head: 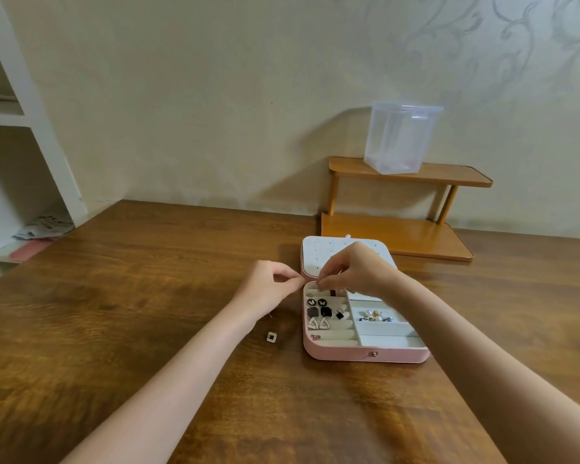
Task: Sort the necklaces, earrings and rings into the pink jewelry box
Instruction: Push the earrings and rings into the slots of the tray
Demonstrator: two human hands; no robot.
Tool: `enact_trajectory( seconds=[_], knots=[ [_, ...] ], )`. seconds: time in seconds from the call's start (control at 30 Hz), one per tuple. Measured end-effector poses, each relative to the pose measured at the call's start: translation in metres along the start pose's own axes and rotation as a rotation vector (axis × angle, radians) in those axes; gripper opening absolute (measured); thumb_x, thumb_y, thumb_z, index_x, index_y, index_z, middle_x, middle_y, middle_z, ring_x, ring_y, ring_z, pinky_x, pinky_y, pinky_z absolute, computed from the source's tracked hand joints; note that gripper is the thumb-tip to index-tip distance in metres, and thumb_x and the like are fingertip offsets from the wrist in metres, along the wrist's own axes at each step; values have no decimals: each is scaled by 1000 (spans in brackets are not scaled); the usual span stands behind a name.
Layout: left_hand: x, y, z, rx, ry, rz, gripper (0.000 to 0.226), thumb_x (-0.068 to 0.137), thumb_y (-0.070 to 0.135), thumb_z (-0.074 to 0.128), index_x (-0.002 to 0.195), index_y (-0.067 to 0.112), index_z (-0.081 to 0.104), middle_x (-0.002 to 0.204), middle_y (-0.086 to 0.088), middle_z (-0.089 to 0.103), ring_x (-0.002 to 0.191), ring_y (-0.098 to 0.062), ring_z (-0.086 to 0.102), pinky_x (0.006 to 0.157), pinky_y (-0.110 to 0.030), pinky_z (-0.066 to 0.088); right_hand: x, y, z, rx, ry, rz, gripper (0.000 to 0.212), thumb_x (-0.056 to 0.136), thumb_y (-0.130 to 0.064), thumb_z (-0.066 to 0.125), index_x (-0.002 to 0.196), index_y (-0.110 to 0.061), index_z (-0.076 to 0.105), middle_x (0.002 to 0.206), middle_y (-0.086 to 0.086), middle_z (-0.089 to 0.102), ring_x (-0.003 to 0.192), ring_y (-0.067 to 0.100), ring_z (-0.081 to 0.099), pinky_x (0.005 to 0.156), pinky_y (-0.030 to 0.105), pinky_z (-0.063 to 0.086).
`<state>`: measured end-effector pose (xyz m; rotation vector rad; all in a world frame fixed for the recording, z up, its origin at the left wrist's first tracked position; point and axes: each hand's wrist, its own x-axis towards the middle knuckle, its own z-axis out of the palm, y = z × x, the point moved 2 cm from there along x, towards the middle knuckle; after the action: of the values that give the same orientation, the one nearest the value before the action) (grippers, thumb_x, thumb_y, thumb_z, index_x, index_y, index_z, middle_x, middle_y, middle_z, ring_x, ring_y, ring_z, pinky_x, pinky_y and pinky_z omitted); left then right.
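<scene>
The pink jewelry box lies open on the wooden table, its white lid folded back. Several black and white earrings sit in its left padded rows, and a cluster of pearl pieces lies in a right compartment. My right hand hovers over the box's far left corner, fingertips pinching something small that I cannot make out. My left hand is just left of the box, fingers pinched together on a thin piece, possibly a chain. A small square earring lies loose on the table.
A two-tier wooden shelf stands behind the box against the wall, with a clear plastic container on its top tier. White shelving with papers is at the far left. The table stretches to the left and toward me.
</scene>
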<state>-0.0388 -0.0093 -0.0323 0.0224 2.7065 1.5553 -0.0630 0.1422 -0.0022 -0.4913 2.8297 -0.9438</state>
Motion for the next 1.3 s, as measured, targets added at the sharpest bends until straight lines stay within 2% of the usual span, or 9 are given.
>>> enact_trajectory(
  seconds=[0.1,0.27,0.47,0.63,0.83,1.0,1.17,1.3],
  knots=[
    [3,-1,6,28,-6,-63,10,87,22,63,94,17,68,95,0,65,85,-12,56,79,-29,48,1,3,5,24,20,61,14,80,-15,70,92,-7,74,80,-3,62,68,4,49,56,14,36],
    [6,6,10,121,-7,-79,19,85,29,65,98,16,66,90,4,61,87,-11,55,68,-21,45,6,3,11,12,6,119,15,78,-17,72,91,-9,74,64,-7,57,63,4,46,53,16,33],
    [7,7,12,166,-12,-87,18,84,29,67,97,17,64,93,0,63,85,-12,56,63,-20,42,7,8,14,-14,19,178,18,81,-17,69,95,-8,73,71,-3,57,63,5,45,52,15,34],
    [8,10,13,225,-23,-109,20,85,27,65,102,15,62,106,-3,63,100,-18,57,76,-27,44,7,8,19,-26,49,171,18,82,-18,68,96,-8,73,79,1,60,61,5,45,51,14,35],
    [8,13,14,264,-27,-113,25,86,27,63,107,14,61,110,-5,62,103,-19,57,77,-27,45,6,6,25,-54,84,156,15,83,-16,65,93,-7,73,79,3,60,59,6,44,51,16,37],
    [9,12,14,270,-26,-111,24,86,28,64,106,15,61,111,-4,61,104,-19,56,77,-26,44,4,5,26,-78,100,144,14,83,-16,66,93,-7,70,78,1,58,65,9,49,54,17,39],
    [8,12,4,223,-28,-62,20,88,27,62,103,15,64,104,-1,63,98,-16,57,83,-30,47,2,2,20,-66,132,110,13,84,-15,65,92,-5,70,80,1,58,64,7,48,51,13,35],
    [5,4,-29,144,84,-1,6,90,17,57,90,19,63,93,1,65,81,-8,58,82,-30,50,5,-7,12,15,186,64,11,86,-11,61,86,-5,71,84,5,65,71,15,58,52,14,41]
  ],
)
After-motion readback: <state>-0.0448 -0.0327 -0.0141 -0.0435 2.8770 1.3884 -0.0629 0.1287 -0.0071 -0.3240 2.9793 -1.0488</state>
